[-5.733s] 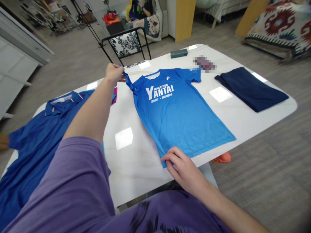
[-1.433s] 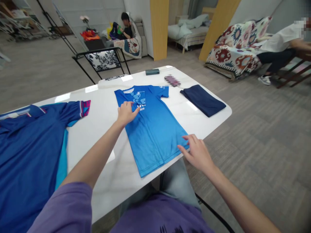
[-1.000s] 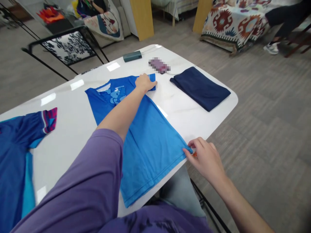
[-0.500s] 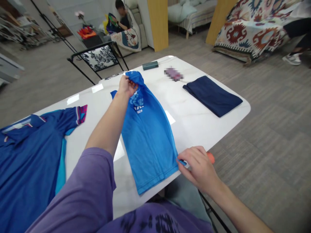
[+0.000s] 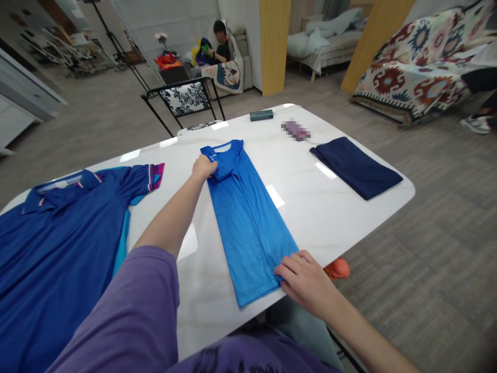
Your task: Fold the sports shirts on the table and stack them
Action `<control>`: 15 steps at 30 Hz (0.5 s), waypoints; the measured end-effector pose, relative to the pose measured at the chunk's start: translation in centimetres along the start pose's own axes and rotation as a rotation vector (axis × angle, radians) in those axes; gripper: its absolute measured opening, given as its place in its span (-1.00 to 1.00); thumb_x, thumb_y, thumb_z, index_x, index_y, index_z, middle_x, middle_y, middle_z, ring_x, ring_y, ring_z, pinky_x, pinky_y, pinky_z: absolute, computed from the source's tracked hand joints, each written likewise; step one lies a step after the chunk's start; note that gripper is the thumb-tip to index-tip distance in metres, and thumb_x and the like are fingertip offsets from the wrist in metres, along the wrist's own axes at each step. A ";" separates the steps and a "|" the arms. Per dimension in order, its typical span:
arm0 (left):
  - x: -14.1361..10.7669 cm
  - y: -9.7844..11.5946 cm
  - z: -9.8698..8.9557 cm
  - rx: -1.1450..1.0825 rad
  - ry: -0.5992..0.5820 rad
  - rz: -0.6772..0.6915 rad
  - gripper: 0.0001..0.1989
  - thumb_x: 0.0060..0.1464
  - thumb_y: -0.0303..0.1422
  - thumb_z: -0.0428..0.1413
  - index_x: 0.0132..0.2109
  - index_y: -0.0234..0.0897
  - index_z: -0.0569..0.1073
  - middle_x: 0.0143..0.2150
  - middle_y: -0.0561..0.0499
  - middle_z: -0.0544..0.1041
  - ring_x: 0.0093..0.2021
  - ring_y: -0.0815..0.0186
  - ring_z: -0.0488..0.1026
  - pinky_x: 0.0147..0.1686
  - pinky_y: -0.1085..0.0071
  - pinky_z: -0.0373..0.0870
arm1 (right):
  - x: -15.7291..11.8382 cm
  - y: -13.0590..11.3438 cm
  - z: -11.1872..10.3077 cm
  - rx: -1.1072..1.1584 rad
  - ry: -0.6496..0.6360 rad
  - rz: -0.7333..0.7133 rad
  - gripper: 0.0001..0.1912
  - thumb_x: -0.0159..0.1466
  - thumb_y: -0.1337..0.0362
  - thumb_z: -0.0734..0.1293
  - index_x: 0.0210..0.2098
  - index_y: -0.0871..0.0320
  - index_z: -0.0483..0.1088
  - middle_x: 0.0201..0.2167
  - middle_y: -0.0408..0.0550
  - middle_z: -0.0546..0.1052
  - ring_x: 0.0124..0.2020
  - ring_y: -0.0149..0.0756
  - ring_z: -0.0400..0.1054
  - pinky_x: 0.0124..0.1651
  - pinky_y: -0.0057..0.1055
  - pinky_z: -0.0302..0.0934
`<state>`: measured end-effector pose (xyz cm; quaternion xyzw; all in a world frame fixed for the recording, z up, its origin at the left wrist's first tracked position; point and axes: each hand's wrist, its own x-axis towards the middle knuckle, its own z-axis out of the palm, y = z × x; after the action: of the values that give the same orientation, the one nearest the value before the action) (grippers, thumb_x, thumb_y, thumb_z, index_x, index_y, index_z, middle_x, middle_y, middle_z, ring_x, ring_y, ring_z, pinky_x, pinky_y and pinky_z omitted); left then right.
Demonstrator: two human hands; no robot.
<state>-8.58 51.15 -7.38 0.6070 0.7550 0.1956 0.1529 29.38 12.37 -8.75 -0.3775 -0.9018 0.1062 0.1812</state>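
A bright blue shirt (image 5: 244, 223), folded lengthwise into a long strip, lies on the white table (image 5: 334, 228) in front of me. At its far end, by the neckline, my left hand (image 5: 204, 167) is closed on the fabric of the left edge. My right hand (image 5: 305, 277) grips the near right corner of the hem at the table's front edge, fingers bent over the cloth. A darker blue collared shirt (image 5: 73, 223) is spread out to the left, with a lighter blue layer beneath it. Folded navy cloth (image 5: 357, 168) rests on the right.
Toward the far edge lie a dark green box (image 5: 261, 115) and a blurred-out purple object (image 5: 296, 130). A black-framed chair (image 5: 184, 101) stands behind the table. Something orange (image 5: 337, 268) shows below the right edge. One person (image 5: 221, 46) sits in the background.
My left hand has laid the shirt's far part over and down, covering the print. My right hand has brought the near corner inward onto the strip. The view has shifted slightly.
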 end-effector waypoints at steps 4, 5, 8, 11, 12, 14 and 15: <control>1.6 0.0 0.1 0.109 0.165 0.045 -0.23 0.16 -0.15 0.32 0.39 -0.45 0.34 0.49 -0.66 0.32 0.46 -0.45 0.33 0.39 -0.36 0.25 | 0.4 1.0 -1.2 0.223 -0.073 0.012 -0.82 0.50 0.17 0.48 0.03 0.04 0.51 -0.15 -0.13 0.61 -0.11 -0.20 0.46 0.03 -0.14 0.16; 2.5 0.6 0.5 0.098 0.185 0.119 -0.33 0.22 -0.17 0.27 0.37 -0.38 0.37 0.48 -0.55 0.37 0.46 -0.33 0.36 0.42 -0.26 0.27 | 0.5 1.5 -1.3 0.252 -0.064 0.026 -0.81 0.53 0.13 0.47 0.05 0.03 0.50 -0.14 -0.13 0.62 -0.11 -0.20 0.47 0.02 -0.14 0.17; 6.0 3.6 2.5 -0.010 0.125 0.225 -0.60 0.37 -0.15 0.12 0.23 -0.23 0.50 0.29 -0.28 0.58 0.32 -0.01 0.49 0.39 0.05 0.37 | 1.1 3.2 -0.8 0.209 0.018 0.069 -0.92 0.61 0.23 0.35 0.02 0.05 0.50 -0.18 -0.11 0.62 -0.16 -0.22 0.48 -0.07 -0.12 0.19; 10.2 6.8 5.1 -0.053 0.056 0.165 -0.57 0.38 0.04 0.13 0.09 -0.20 0.56 0.20 -0.25 0.65 0.23 -0.02 0.54 0.32 0.05 0.40 | 1.4 4.5 0.5 0.179 0.065 0.076 -0.93 0.58 0.27 0.34 0.00 0.01 0.49 -0.22 -0.12 0.61 -0.22 -0.20 0.49 -0.16 -0.09 0.24; 11.5 7.6 5.9 -0.047 0.043 0.141 -0.53 0.34 0.11 0.15 0.04 -0.19 0.57 0.19 -0.26 0.66 0.23 -0.08 0.54 0.33 -0.02 0.38 | 1.4 4.8 0.9 0.189 0.070 0.074 -0.94 0.55 0.25 0.37 0.00 -0.01 0.49 -0.23 -0.12 0.61 -0.23 -0.19 0.49 -0.18 -0.08 0.27; 13.8 8.7 7.2 -0.021 0.010 0.087 -0.52 0.25 0.15 0.24 -0.06 -0.18 0.60 0.16 -0.28 0.68 0.26 -0.19 0.53 0.40 -0.19 0.25 | 1.4 5.3 1.6 0.208 0.088 0.067 -0.92 0.50 0.21 0.41 -0.02 -0.05 0.49 -0.26 -0.14 0.60 -0.26 -0.17 0.49 -0.23 -0.06 0.31; 14.7 9.0 7.7 -0.002 -0.004 0.063 -0.55 0.20 0.13 0.29 -0.10 -0.17 0.60 0.15 -0.27 0.69 0.28 -0.23 0.51 0.44 -0.26 0.16 | 1.4 5.4 1.8 0.210 0.099 0.067 -0.91 0.47 0.20 0.43 -0.04 -0.06 0.49 -0.28 -0.14 0.59 -0.28 -0.17 0.49 -0.25 -0.05 0.33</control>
<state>-0.48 67.99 -9.72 0.6308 0.7350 0.1996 0.1487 31.22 17.00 -11.87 -0.3913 -0.8625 0.1874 0.2604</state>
